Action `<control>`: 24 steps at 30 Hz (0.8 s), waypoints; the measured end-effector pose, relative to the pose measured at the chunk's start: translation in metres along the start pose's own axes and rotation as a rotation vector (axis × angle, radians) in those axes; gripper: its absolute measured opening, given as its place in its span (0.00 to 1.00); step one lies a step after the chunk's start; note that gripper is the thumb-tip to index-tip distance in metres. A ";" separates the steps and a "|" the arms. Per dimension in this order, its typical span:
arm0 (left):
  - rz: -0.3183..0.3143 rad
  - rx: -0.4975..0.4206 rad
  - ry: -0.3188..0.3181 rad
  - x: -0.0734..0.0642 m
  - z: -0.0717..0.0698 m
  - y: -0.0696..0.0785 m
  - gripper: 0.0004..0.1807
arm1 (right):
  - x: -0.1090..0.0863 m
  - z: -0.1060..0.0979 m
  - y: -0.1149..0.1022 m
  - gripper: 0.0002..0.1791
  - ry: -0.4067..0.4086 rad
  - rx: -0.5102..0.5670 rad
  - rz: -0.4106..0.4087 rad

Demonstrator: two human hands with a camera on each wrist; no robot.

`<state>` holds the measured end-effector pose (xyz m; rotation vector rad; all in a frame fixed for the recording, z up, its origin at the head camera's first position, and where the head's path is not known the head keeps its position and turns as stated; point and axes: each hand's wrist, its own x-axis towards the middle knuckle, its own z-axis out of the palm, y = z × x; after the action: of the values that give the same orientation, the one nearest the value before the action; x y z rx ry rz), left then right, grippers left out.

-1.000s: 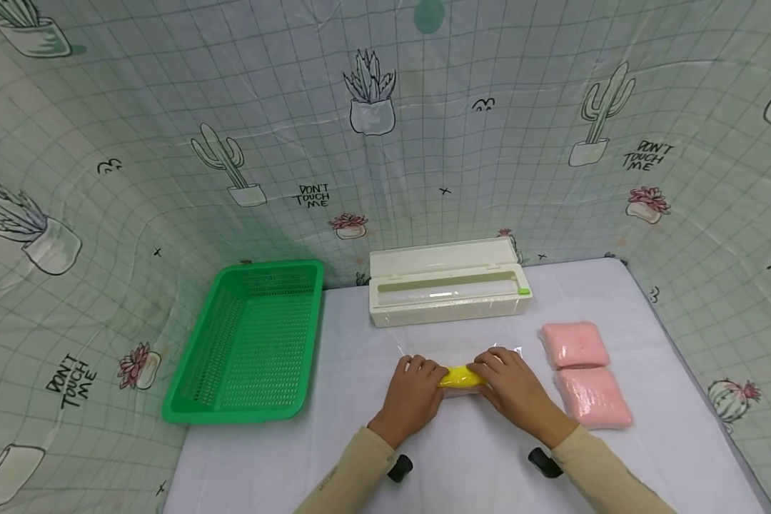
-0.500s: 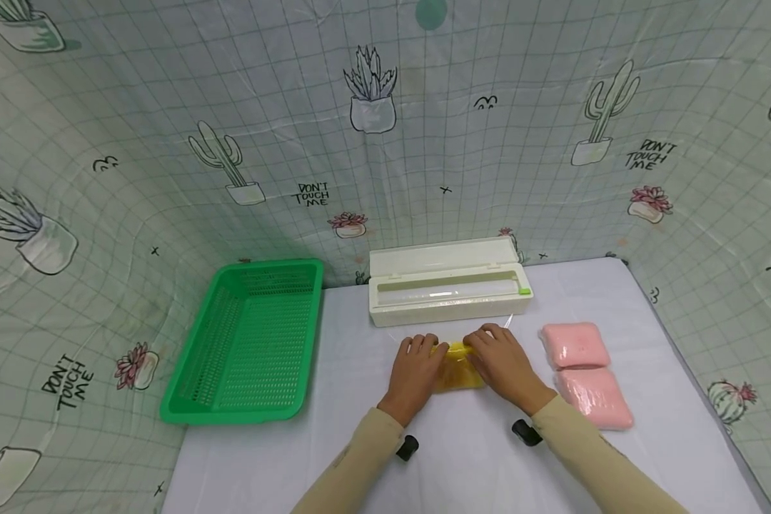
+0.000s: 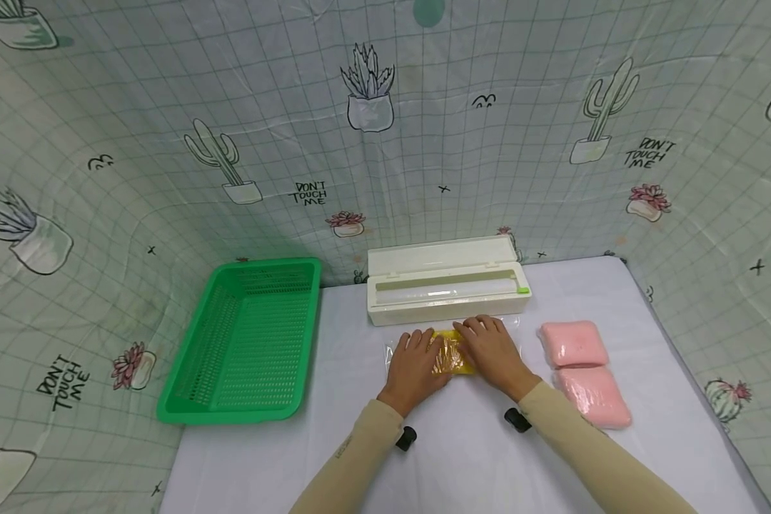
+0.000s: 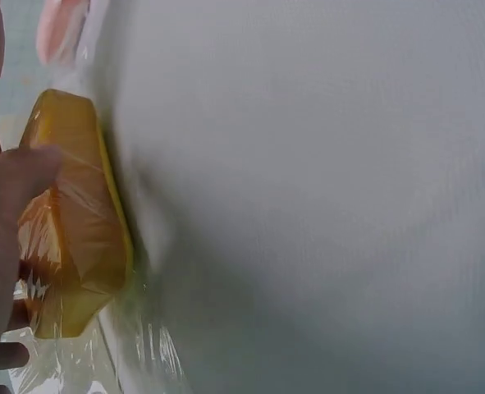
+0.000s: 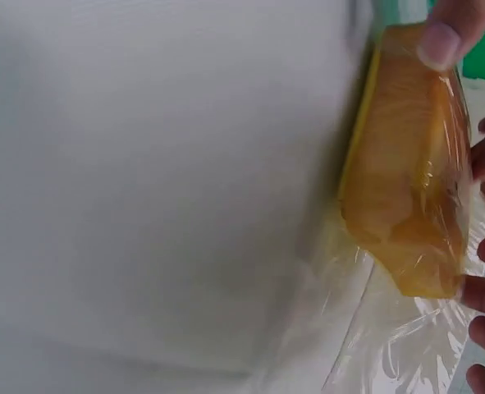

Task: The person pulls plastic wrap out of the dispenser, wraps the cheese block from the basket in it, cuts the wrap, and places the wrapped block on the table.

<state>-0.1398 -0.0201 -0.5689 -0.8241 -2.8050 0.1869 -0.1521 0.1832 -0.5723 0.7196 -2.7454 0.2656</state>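
Note:
A yellow-amber block [image 3: 450, 355] in shiny cling film lies at the middle of the table between the two hands. My left hand [image 3: 414, 368] holds its left end, thumb on the near face and fingers reaching over the far side. On the right end, my right hand [image 3: 493, 353] grips in the same way. The left wrist view shows the block's [image 4: 82, 205] amber face and bright yellow edge beneath the film. Loose clear film [image 5: 390, 353] spreads out past the block in the right wrist view. The hands hide both ends of it from the head.
Behind the hands stands a white cling film dispenser [image 3: 450, 312], lid up, with a roll inside. A green plastic basket [image 3: 305, 371] is at the left. Two pink film-wrapped blocks [image 3: 575, 344] lie at the right. A cactus-print cloth [image 3: 411, 157] hangs round the table [image 3: 462, 457].
Both hands have moved forward, towards the dispenser, rolling the block over in the film. Its amber face now shows where the bright yellow side did before.

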 end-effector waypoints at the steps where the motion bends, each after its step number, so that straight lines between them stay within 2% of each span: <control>1: 0.004 0.006 -0.023 0.000 0.000 0.000 0.42 | -0.002 0.000 0.000 0.28 -0.007 0.007 -0.005; 5: 0.022 0.046 -0.106 0.001 0.001 -0.001 0.52 | -0.008 0.001 -0.001 0.42 -0.058 0.001 -0.048; 9: 0.036 0.072 -0.130 0.003 0.004 -0.003 0.52 | -0.012 0.001 0.000 0.49 -0.126 -0.034 -0.075; 12: 0.036 0.063 -0.110 0.007 0.007 -0.005 0.47 | -0.011 0.002 0.001 0.49 -0.130 -0.036 -0.082; 16: 0.029 0.029 -0.095 0.012 0.010 -0.007 0.42 | -0.007 0.003 0.002 0.44 -0.089 -0.035 -0.094; 24: 0.023 -0.005 -0.128 0.016 0.012 -0.010 0.37 | -0.002 0.007 0.003 0.38 -0.095 -0.063 -0.079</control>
<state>-0.1604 -0.0204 -0.5757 -0.8756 -2.9168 0.2455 -0.1539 0.1853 -0.5800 0.8425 -2.7923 0.1299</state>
